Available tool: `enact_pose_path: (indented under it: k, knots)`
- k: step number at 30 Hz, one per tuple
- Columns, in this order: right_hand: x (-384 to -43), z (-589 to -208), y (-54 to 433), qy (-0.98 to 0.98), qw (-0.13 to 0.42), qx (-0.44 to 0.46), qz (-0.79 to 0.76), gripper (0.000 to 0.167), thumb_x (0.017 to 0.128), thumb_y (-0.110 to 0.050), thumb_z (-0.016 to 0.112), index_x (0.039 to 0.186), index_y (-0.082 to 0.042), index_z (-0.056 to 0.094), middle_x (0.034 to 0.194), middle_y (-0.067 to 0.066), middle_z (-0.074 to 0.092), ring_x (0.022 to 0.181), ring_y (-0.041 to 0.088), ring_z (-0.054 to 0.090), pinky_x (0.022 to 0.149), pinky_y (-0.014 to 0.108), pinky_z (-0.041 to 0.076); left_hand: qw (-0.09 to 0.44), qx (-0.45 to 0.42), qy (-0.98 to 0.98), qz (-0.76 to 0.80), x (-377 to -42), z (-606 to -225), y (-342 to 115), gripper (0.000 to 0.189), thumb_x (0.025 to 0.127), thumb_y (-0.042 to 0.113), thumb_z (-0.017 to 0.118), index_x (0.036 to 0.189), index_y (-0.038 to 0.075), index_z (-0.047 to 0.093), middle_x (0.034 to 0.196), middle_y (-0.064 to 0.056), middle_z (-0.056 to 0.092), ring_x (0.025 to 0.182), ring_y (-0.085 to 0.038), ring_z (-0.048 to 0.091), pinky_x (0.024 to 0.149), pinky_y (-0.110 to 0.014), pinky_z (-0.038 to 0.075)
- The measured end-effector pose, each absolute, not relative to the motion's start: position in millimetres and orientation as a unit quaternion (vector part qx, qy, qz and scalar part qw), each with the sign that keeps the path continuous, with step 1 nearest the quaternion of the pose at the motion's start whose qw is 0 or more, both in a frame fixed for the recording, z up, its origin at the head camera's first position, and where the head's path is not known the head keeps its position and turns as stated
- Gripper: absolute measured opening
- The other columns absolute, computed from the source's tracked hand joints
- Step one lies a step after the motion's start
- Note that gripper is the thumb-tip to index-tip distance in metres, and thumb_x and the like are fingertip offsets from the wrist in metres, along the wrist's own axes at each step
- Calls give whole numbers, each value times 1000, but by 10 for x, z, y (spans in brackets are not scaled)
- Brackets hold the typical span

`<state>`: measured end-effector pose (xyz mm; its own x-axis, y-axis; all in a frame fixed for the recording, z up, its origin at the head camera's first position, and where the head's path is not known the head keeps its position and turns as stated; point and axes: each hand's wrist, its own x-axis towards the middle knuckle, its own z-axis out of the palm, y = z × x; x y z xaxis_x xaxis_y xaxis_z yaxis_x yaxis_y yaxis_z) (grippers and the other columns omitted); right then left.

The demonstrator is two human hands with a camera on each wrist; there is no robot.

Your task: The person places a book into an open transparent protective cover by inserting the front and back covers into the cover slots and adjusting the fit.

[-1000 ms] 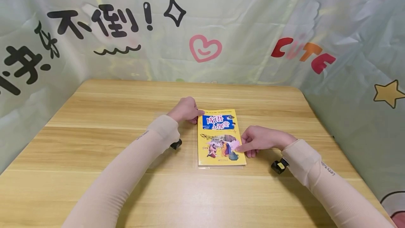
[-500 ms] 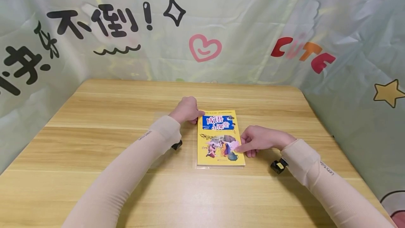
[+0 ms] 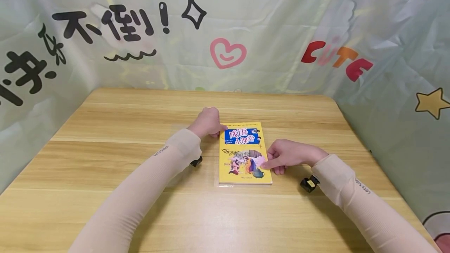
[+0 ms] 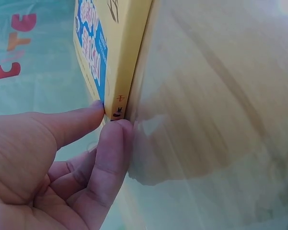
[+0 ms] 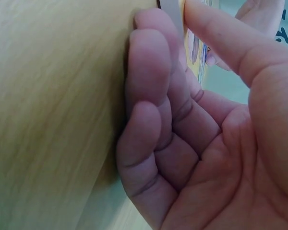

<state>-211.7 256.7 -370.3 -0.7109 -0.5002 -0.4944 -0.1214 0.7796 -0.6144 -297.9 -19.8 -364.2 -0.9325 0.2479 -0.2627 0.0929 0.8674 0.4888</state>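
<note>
Head view | book (image 3: 244, 154) lies flat over table (image 3: 140, 108), film (image 3: 209, 173) showing left of it | left hand (image 3: 207, 123) pinches book's top-left corner, right hand (image 3: 291, 153) its right edge | risk: uneven pull could skew book against film

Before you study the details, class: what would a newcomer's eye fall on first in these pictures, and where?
Probably the bright yellow book near the middle of the wooden table, its upper left corner held by the left hand and its right edge by the right hand. Next, perhaps, the pink heart on the pale backdrop behind the table, with the colourful word CUTE to its right.
</note>
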Motion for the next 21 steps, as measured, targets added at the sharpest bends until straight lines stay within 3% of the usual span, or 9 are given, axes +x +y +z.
enact_pose_path:
  k: [12,21]
  knots:
    - [-2126,-3676,2564,876,343,-194,-279,38,101,-31,77,72,-10,62,64,0,67,57,10,61,58,22,49,175,92,947,253,-2930,-3647,-211,29,98,26,81,83,3,73,71,-7,75,58,-13,72,58,-20,57]
    - [-2133,-3665,2558,880,340,-197,-267,38,101,-32,77,74,-9,64,64,-1,67,57,11,60,59,22,48,170,99,948,249,-2939,-3668,-215,32,99,28,80,79,4,73,70,-6,75,57,-13,72,56,-19,56]
